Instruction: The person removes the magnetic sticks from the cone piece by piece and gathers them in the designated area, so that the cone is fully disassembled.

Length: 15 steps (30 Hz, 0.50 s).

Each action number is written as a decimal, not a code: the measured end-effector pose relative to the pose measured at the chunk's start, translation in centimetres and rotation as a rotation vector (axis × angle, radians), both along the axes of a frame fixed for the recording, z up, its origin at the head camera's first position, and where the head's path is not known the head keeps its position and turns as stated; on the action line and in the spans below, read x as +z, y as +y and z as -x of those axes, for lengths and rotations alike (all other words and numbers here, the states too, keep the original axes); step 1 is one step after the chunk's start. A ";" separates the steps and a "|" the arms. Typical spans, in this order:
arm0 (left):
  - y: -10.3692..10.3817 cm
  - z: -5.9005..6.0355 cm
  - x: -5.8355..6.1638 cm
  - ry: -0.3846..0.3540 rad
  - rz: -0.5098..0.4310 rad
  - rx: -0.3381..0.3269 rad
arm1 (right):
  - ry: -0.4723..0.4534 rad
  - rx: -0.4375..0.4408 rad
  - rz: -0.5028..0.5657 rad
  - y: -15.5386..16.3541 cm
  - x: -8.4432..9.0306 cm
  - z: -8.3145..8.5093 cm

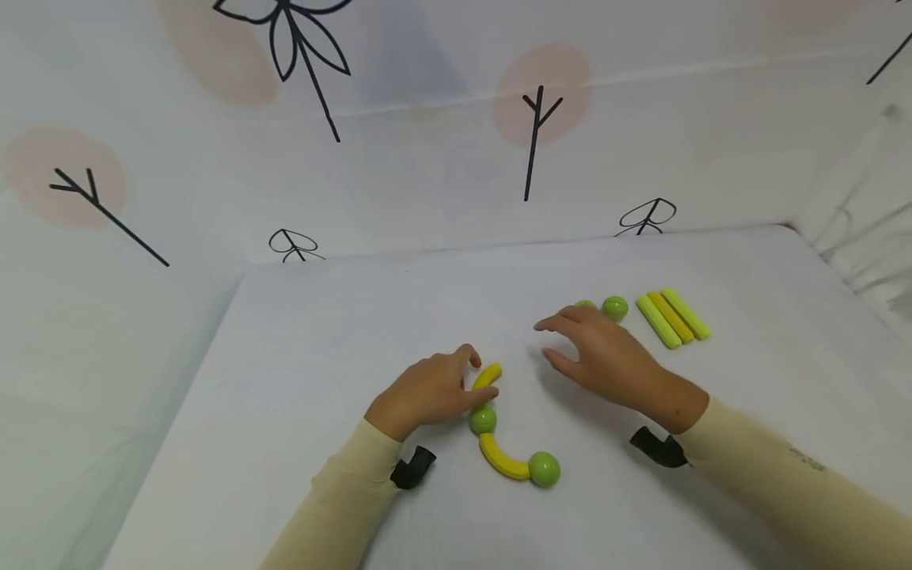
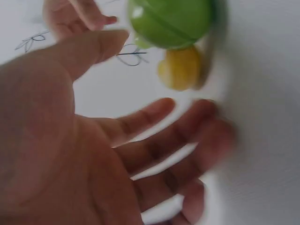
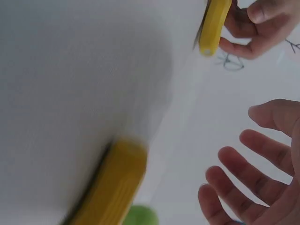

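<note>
While I watch through the head camera, a chain lies on the white surface (image 1: 299,332): a short yellow curve (image 1: 488,375), a green ball (image 1: 483,419), a longer yellow curve (image 1: 502,461) and a second green ball (image 1: 545,469), joined end to end. My left hand (image 1: 431,389) rests beside the top curve, thumb and fingertips touching it, fingers loosely bent rather than clamped. My right hand (image 1: 602,352) hovers flat and spread, holding nothing, just in front of two loose green balls (image 1: 614,307). Three sticks (image 1: 673,317), two lime and one yellow, lie side by side further right, untouched. I judge the build is about half made: four pieces joined, five left.

From the left wrist, the palm (image 2: 70,154) is open with fingers relaxed; a green ball (image 2: 169,21) and a yellow end (image 2: 180,68) sit just past the fingertips, blurred.

From the right wrist, the fingers (image 3: 248,173) are straight and apart, empty. A yellow curve (image 3: 112,187) blurs near the lens, and the left hand (image 3: 255,28) touches another yellow piece (image 3: 214,26) beyond.
</note>
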<state>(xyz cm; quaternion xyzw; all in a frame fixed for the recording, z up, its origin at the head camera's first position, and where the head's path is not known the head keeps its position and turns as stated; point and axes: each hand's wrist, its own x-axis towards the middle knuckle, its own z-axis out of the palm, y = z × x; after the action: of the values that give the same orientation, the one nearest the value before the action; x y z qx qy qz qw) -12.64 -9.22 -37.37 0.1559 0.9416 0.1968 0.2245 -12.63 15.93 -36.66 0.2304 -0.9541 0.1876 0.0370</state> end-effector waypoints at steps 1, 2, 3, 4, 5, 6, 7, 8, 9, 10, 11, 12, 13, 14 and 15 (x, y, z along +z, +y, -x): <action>-0.1 -0.1 0.2 0.000 0.027 0.003 | -0.008 0.012 0.006 -0.7 -0.2 0.0; -0.1 -0.2 0.4 0.002 0.055 0.002 | -0.015 0.025 0.014 -1.3 -0.4 0.0; -0.1 -0.4 0.5 0.005 0.083 -0.002 | -0.025 0.036 0.020 -1.9 -0.6 0.0; -0.1 -0.5 0.6 0.008 0.107 -0.009 | -0.035 0.047 0.029 -2.4 -0.8 -0.1; -0.1 -0.7 0.7 0.011 0.130 -0.014 | -0.048 0.059 0.037 -2.8 -1.0 -0.1; 0.0 -0.8 0.8 0.016 0.152 -0.021 | -0.062 0.072 0.046 -3.2 -1.2 -0.2; 0.1 -0.9 0.9 0.020 0.172 -0.029 | -0.082 0.084 0.058 -3.6 -1.4 -0.2; 0.1 -1.0 1.0 0.022 0.186 -0.038 | -0.105 0.096 0.066 -3.9 -1.5 -0.3; 0.2 -1.1 1.0 0.023 0.195 -0.046 | -0.130 0.107 0.076 -4.1 -1.7 -0.4; 0.3 -1.2 1.0 0.025 0.200 -0.055 | -0.154 0.118 0.085 -4.4 -1.8 -0.4; 0.3 -1.2 1.0 0.026 0.200 -0.062 | -0.172 0.138 0.091 -4.6 -1.9 -0.5; 0.4 -1.2 1.0 0.029 0.197 -0.070 | -0.190 0.154 0.095 -4.7 -2.0 -0.6; 0.4 -1.3 1.0 0.030 0.191 -0.076 | -0.207 0.173 0.098 -4.9 -2.2 -0.6; 0.4 -1.3 0.9 0.029 0.183 -0.081 | -0.218 0.194 0.094 -4.9 -2.3 -0.7; 0.4 -1.3 0.9 0.027 0.179 -0.087 | -0.226 0.216 0.092 -5.0 -2.4 -0.8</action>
<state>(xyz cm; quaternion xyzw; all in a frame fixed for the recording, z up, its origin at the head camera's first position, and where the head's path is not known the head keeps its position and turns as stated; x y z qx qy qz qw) -11.31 -8.85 -36.50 0.1786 0.9507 0.0999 0.2330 -11.87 10.90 -39.11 0.3071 -0.9123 0.2586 -0.0807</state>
